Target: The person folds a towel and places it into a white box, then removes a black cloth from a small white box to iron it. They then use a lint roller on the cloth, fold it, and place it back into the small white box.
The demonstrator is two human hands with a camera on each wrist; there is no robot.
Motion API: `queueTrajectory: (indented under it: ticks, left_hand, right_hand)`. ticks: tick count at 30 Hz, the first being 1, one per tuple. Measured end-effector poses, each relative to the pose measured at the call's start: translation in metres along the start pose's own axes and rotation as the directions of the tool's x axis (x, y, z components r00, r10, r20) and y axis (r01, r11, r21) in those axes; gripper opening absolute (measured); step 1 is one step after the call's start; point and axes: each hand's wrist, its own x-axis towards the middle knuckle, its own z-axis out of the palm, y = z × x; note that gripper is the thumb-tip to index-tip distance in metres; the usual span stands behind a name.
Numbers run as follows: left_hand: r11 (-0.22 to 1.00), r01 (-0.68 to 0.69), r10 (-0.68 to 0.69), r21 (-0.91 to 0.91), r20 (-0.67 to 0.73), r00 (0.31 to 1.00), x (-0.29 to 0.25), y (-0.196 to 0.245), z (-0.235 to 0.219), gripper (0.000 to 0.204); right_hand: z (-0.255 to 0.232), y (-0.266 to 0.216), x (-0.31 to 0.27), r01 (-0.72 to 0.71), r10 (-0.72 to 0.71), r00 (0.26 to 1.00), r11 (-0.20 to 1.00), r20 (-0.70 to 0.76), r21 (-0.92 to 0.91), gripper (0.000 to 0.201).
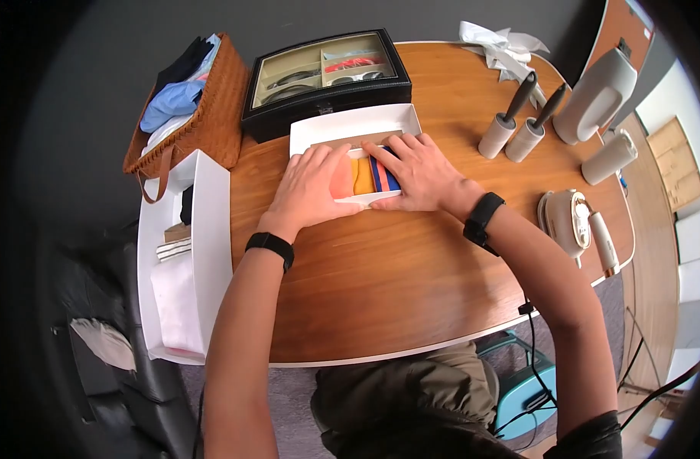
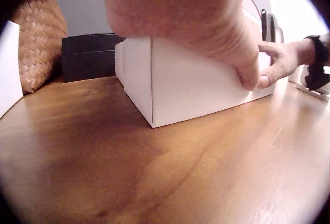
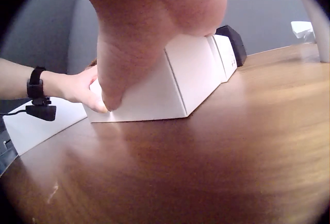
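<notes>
Dark sleeve (image 1: 594, 440) and bare forearms are seen nearest the lens in the head view; past them, a white box (image 1: 369, 196) is gripped on the wooden table (image 1: 365, 291), ahead of the person; its left part is held by the left hand (image 1: 308, 187), its right part by the right hand (image 1: 419, 172); fingers are laid over toward the far side, thumbs set at the near side, probably so the walls are squeezed evenly and the box is steadied; a peach cloth (image 1: 341, 182), a yellow cloth (image 1: 363, 176) and a striped cloth (image 1: 383, 174) are packed side by side inside, likely so each can be seen from above; a white tray (image 1: 350, 122) is set just behind, in front of the black case (image 1: 327, 99).

Left wrist view: the near wall is pressed low down by the thumb, presumably to stop sliding; the base is seated on the table; the left fingertips are hidden, so their exact contact cannot be told.

Right wrist view: the near wall is likewise braced by the right thumb, close to the left one; whether the two thumbs touch cannot be told; the far fingertips are out of sight; the long white box (image 3: 46, 121) is seen beyond the left hand.
</notes>
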Motion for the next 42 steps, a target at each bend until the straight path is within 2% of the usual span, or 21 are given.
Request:
queueTrajectory:
  ticks: [5, 11, 12, 13, 16, 17, 18, 19, 20, 21, 22, 25, 27, 28, 31, 33, 37, 39, 40, 41, 42]
  left_hand:
    - [1.000, 0.015, -0.015, -0.008, -0.017, 1.000, 0.001, -0.004, 0.001, 0.101]
    - [0.993, -0.113, 0.106, -0.024, -0.197, 0.975, -0.010, -0.004, 0.009, 0.100]
    - [0.993, -0.115, 0.103, -0.033, -0.260, 0.960, -0.016, 0.004, 0.005, 0.083]
    - [0.993, -0.120, 0.109, -0.024, -0.272, 0.956, -0.022, 0.005, 0.007, 0.083]
    - [0.872, -0.151, -0.131, -0.466, -0.519, 0.845, -0.043, 0.004, 0.018, 0.041]
    - [0.872, -0.156, -0.128, -0.464, -0.523, 0.843, -0.051, 0.003, 0.021, 0.041]
    - [0.582, -0.154, -0.408, -0.798, -0.451, 0.794, -0.058, 0.002, 0.025, 0.037]
    - [0.173, -0.192, -0.620, -0.966, -0.258, 0.741, -0.064, 0.001, 0.027, 0.033]
    - [0.169, -0.204, -0.615, -0.964, -0.264, 0.743, -0.068, -0.002, 0.032, 0.033]
    - [-0.126, -0.411, -0.685, -0.903, -0.221, 0.694, -0.067, -0.007, 0.036, 0.030]
    - [-0.390, -0.584, -0.736, -0.712, -0.139, 0.662, -0.067, -0.011, 0.042, 0.029]
    - [-0.553, -0.594, -0.675, -0.585, -0.105, 0.731, -0.074, -0.027, 0.057, 0.026]
    - [-0.604, -0.579, -0.664, -0.547, -0.056, 0.745, -0.076, -0.029, 0.059, 0.027]
    - [-0.665, -0.559, -0.630, -0.495, -0.030, 0.776, -0.076, -0.032, 0.060, 0.027]
    - [-0.750, -0.514, -0.567, -0.417, 0.004, 0.823, -0.079, -0.040, 0.061, 0.028]
    - [-0.776, -0.495, -0.545, -0.391, 0.022, 0.838, -0.080, -0.041, 0.063, 0.029]
    - [-0.793, -0.482, -0.524, -0.372, 0.013, 0.852, -0.080, -0.042, 0.063, 0.032]
    - [-0.789, -0.471, -0.520, -0.393, 0.019, 0.854, -0.081, -0.043, 0.063, 0.032]
    - [-0.784, -0.472, -0.517, -0.403, 0.002, 0.856, -0.081, -0.044, 0.064, 0.032]
    - [-0.783, -0.476, -0.522, -0.401, 0.005, 0.853, -0.082, -0.044, 0.063, 0.032]
    - [-0.777, -0.477, -0.530, -0.411, 0.016, 0.848, -0.081, -0.043, 0.063, 0.032]
  right_hand:
    - [-0.004, 0.000, 0.006, -0.046, 0.047, 0.997, 0.999, 0.062, -0.018, 0.096]
    - [0.004, 0.003, 0.005, -0.006, 0.005, 1.000, 0.999, -0.014, -0.047, 0.097]
    - [0.003, 0.002, 0.005, -0.009, 0.008, 1.000, 0.999, -0.015, -0.047, 0.098]
    - [0.004, 0.001, 0.005, -0.013, 0.013, 1.000, 0.999, -0.012, -0.042, 0.099]
    - [0.002, 0.001, 0.005, -0.018, 0.019, 1.000, 0.998, 0.021, -0.052, 0.102]
    - [0.000, 0.000, 0.005, -0.018, 0.019, 1.000, 0.998, 0.019, -0.056, 0.102]
    - [-0.002, -0.002, 0.006, -0.041, 0.045, 0.997, 0.997, 0.066, -0.058, 0.105]
    - [-0.006, -0.003, 0.006, -0.065, 0.072, 0.991, 0.996, 0.114, -0.065, 0.108]
    - [-0.014, -0.007, 0.008, -0.085, 0.098, 0.979, 0.993, 0.180, -0.082, 0.104]
    - [-0.014, -0.005, 0.011, -0.086, 0.103, 0.979, 0.991, 0.175, -0.100, 0.104]
    - [-0.010, -0.001, 0.012, -0.102, 0.114, 0.973, 0.992, 0.199, -0.071, 0.099]
    - [-0.011, -0.003, 0.018, -0.136, 0.139, 0.964, 0.990, 0.228, -0.029, 0.083]
    - [-0.012, -0.005, 0.024, 0.022, -0.018, 0.999, 0.995, 0.040, -0.093, 0.068]
    - [-0.012, -0.006, 0.025, 0.015, -0.009, 0.998, 0.995, 0.056, -0.096, 0.068]
    - [-0.033, -0.030, 0.050, -0.123, 0.121, 0.986, 0.992, 0.111, 0.013, 0.054]
    - [-0.040, -0.054, 0.070, -0.532, 0.453, 0.828, 0.821, 0.330, 0.207, 0.052]
    - [-0.012, -0.063, 0.084, -0.521, 0.431, 0.832, 0.822, 0.349, 0.228, 0.063]
    - [-0.021, -0.070, 0.094, -0.600, 0.497, 0.787, 0.753, 0.365, 0.271, 0.074]
    - [-0.027, -0.074, 0.101, -0.701, 0.550, 0.704, 0.639, 0.450, 0.317, 0.080]
    - [-0.024, -0.077, 0.102, -0.701, 0.546, 0.703, 0.640, 0.455, 0.316, 0.080]
    - [-0.021, -0.078, 0.101, -0.723, 0.557, 0.691, 0.540, 0.461, 0.432, 0.080]
